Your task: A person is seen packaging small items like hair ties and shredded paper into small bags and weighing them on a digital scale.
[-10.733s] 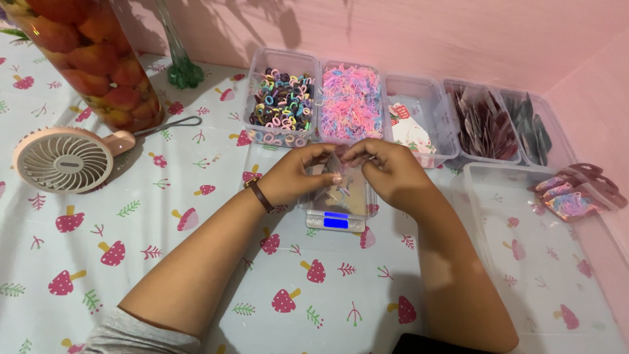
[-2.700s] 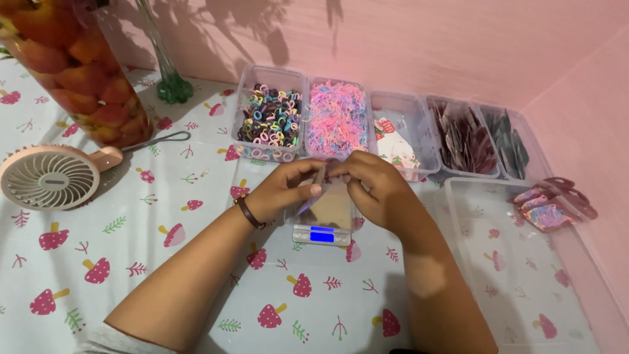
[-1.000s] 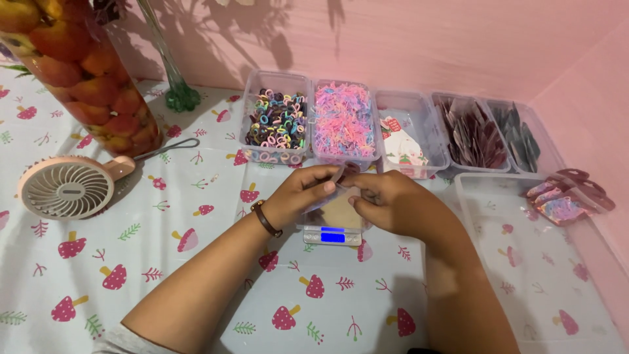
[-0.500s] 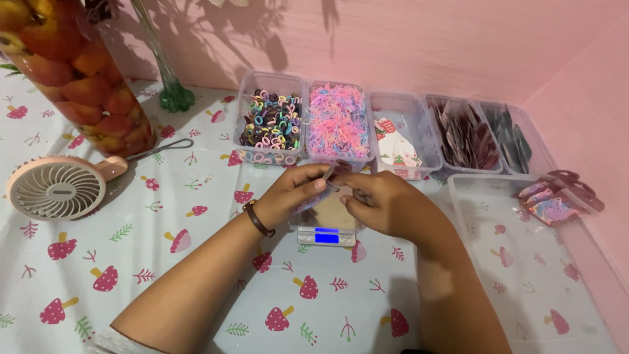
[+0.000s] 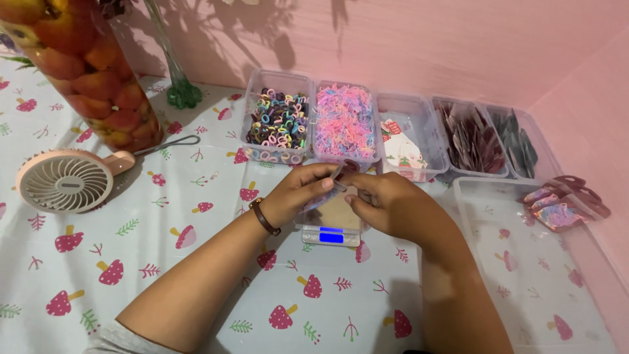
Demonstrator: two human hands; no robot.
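Pouch [image 5: 337, 180] sits pinched at its top edge between my left hand [image 5: 298, 193] and right hand [image 5: 380, 203], both closed on it right above the scale [image 5: 331, 233], same spot as a second ago, so sealing looks unfinished.

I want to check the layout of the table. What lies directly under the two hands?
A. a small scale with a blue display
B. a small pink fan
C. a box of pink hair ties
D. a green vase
A: the scale with its lit blue display sits just beneath the left hand and right hand, which hold a small packet above it.
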